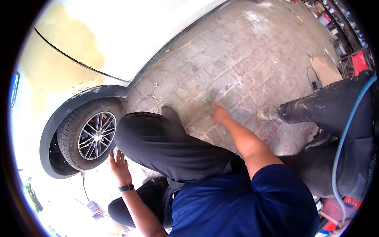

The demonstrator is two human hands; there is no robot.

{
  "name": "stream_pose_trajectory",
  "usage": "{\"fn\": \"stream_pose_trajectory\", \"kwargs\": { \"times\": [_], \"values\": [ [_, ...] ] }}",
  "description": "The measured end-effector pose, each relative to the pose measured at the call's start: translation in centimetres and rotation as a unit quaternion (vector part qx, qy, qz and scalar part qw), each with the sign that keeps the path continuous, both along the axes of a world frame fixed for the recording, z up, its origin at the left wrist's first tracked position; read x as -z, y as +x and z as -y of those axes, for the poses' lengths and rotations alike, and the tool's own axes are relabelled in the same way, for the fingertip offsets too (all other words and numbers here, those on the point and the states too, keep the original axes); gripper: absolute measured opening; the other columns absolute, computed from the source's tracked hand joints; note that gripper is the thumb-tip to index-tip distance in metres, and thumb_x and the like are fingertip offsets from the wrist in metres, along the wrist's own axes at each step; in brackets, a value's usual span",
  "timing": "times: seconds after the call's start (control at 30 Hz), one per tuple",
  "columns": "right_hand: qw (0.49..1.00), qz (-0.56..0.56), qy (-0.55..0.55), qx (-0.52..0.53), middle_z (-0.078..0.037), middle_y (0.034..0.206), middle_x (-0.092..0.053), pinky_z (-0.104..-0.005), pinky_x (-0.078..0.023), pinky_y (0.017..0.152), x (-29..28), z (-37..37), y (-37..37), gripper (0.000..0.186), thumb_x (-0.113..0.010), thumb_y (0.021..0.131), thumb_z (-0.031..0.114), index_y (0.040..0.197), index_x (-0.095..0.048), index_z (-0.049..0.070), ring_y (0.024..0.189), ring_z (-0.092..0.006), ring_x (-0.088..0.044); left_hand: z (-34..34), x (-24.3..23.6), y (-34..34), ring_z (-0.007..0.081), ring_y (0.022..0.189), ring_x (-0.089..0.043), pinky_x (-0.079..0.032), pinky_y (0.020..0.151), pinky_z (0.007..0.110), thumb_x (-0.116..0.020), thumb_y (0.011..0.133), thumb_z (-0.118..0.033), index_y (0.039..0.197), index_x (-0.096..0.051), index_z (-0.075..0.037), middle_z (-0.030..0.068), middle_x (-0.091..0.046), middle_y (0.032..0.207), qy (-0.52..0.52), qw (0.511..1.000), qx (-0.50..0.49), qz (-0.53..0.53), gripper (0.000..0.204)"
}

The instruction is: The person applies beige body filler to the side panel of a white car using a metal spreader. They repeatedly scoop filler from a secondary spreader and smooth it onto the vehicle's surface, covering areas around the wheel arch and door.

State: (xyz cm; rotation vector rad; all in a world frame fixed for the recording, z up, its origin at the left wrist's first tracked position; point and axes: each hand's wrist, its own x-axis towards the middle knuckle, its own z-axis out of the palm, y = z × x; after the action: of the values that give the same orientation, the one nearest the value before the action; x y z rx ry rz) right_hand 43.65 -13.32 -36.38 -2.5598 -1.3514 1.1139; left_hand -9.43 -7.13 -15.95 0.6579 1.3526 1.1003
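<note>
My left hand (120, 169) is raised with its fingers stretched out, nothing in it, close to the black tyre (71, 143) and its spoked alloy wheel (97, 136). A dark band circles that wrist. Out over the paving, my right hand (220, 114) has its index finger extended and the other fingers partly curled. Just beyond that fingertip is a small grey-green square piece (211, 95), blurred; whether the finger touches it I cannot tell. The white car body (134, 35) beside me carries patches of beige filler (75, 39) around the door seam and wheel arch.
At the right, another person's dusty dark-trousered leg (316, 104) and worn shoe (268, 113) stand near my right arm. A blue hose (342, 146) hangs there. Flat cardboard (325, 71) lies by cluttered shelves. Uneven stone paving (221, 51) covers the ground.
</note>
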Motion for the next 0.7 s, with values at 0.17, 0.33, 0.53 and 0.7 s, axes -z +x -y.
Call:
{"fn": "stream_pose_trajectory", "kwargs": {
  "times": [0.17, 0.33, 0.53, 0.7],
  "values": [
    [0.999, 0.040, 0.025, -0.006, -0.026, 0.137, -0.066, -0.0495, -0.053, 0.104, -1.0, -1.4, -0.5, 0.082, -0.069, 0.092, 0.033, 0.162, -0.035, 0.004, 0.125, -0.0404, -0.065, 0.8, 0.5, -0.4, 0.0334, 0.163, -0.019, -0.008, 0.130, 0.053, -0.039, 0.110, -0.058, 0.168, -0.028, -0.014, 0.0182, -0.026, 0.174, -0.006, 0.999, -0.026, 0.039, 0.074],
    [1.000, 0.018, -0.008, -0.019, -0.025, 0.136, -0.066, -0.0494, -0.053, 0.102, -2.5, -2.6, 0.3, 0.072, -0.067, 0.093, 0.036, 0.153, -0.045, 0.003, 0.124, -0.0400, -0.066, 0.1, 0.6, 0.0, 0.0329, 0.162, -0.020, -0.007, 0.130, 0.052, -0.042, 0.109, -0.057, 0.168, -0.028, -0.008, 0.0186, -0.030, 0.173, 0.022, 0.997, 0.002, 0.072, 0.078],
    [0.999, 0.019, 0.038, 0.004, -0.025, 0.143, -0.062, -0.0524, -0.049, 0.109, -3.7, -3.8, -1.3, 0.075, -0.067, 0.093, 0.038, 0.156, -0.042, 0.006, 0.131, -0.0397, -0.061, -0.4, 0.5, 0.1, 0.0301, 0.157, -0.035, -0.016, 0.128, 0.048, -0.053, 0.106, -0.054, 0.162, -0.040, -0.006, 0.0169, -0.042, 0.167, 0.049, 0.996, 0.005, 0.072, 0.075],
    [0.999, 0.048, 0.020, 0.004, -0.023, 0.150, -0.057, -0.0526, -0.048, 0.112, -2.6, -3.3, -2.4, 0.079, -0.067, 0.094, 0.040, 0.160, -0.037, 0.008, 0.135, -0.0395, -0.059, 0.1, 0.0, 0.0, 0.0298, 0.151, -0.044, -0.025, 0.125, 0.048, -0.055, 0.107, -0.046, 0.155, -0.050, -0.003, 0.0160, -0.051, 0.161, 0.062, 0.995, -0.012, 0.082, 0.065]
  ]
}}
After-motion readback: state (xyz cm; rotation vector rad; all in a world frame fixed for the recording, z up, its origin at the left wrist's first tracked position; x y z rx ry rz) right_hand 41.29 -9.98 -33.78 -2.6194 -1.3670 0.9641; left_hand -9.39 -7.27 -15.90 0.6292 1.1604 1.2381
